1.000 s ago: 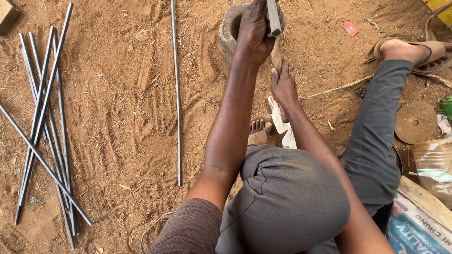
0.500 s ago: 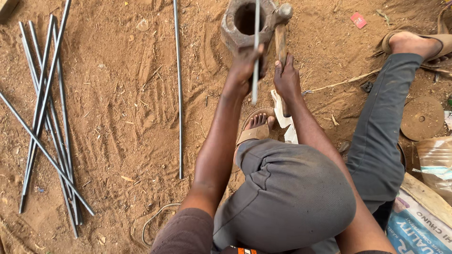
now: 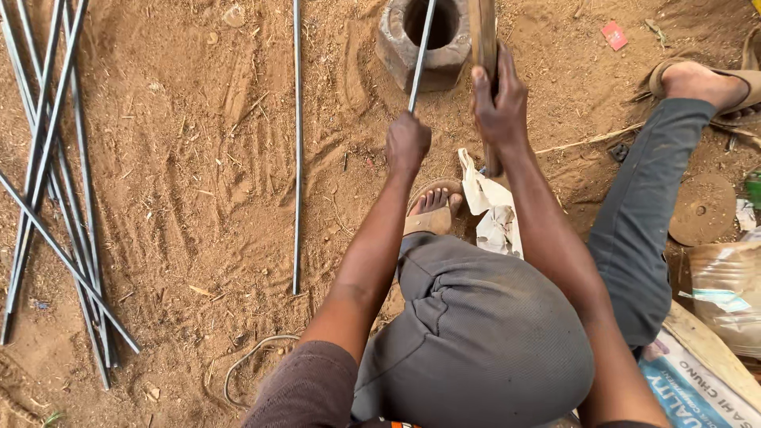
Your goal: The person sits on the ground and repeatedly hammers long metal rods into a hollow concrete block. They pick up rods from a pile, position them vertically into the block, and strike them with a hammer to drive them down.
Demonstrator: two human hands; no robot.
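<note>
My left hand is closed around a thin metal rod that slants up across the hollow of a heavy ring-shaped metal block sitting on the dirt. My right hand grips a wooden handle that runs up out of the top of the view; its head is hidden. The handle's lower end pokes out below my fist, over a crumpled white paper scrap. My bent left knee and sandalled foot lie just under both hands.
A single long rod lies straight on the dirt left of my arm. Several more rods are piled at the far left. My right leg stretches to a sandalled foot. A round metal disc and sacks sit at right.
My left hand slid back down the thin rod, away from the ring block, and the rod now points up over its hole. My right hand has raised the wooden handle upright.
</note>
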